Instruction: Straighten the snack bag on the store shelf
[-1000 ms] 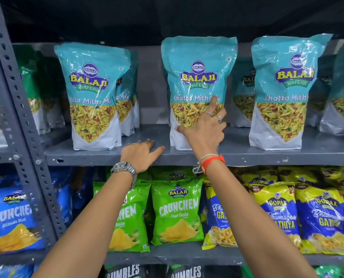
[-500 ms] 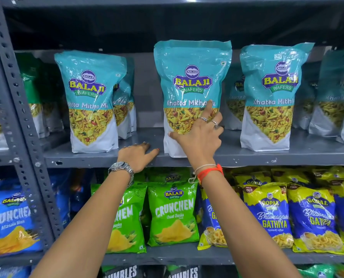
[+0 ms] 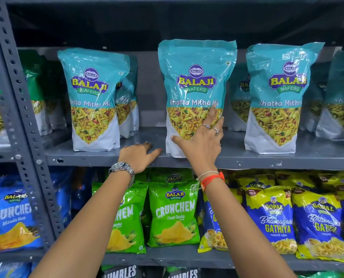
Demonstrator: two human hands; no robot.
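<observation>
A tall teal and white plastic snack bag (image 3: 196,83) stands on the grey metal shelf (image 3: 287,157), close to the front edge. It says "Balaji Wafers" and "Khatta Mitha Mix" on it, and a picture of yellow snack mix fills its lower half. The bag stands upright and faces forward.

The right hand (image 3: 202,141) lies flat on the lower front of this bag. Its fingers are spread apart. The thumb points left across the white bottom part, and the long fingers point up over the snack picture. Two small silver rings (image 3: 211,128) sit on the fingers. An orange thread band (image 3: 212,178) goes around the wrist.

The left hand (image 3: 139,155) rests on the front edge of the shelf, just left of the bag. Its fingers are loosely bent and it holds nothing. The thumb points right toward the bag and comes near it, but I cannot tell if it touches. A silver metal watch (image 3: 122,169) is on this wrist.

Another teal bag of the same kind (image 3: 92,97) stands well to the left, with more bags behind it. A third teal bag (image 3: 277,97) stands to the right, a bit apart.

On the shelf below sit green Crunchem chip bags (image 3: 173,213), a blue Crunchem bag (image 3: 12,215) at the left, and blue and yellow Gopal Gathiya bags (image 3: 275,221) at the right. A grey metal post with holes (image 3: 20,109) runs down the left side.
</observation>
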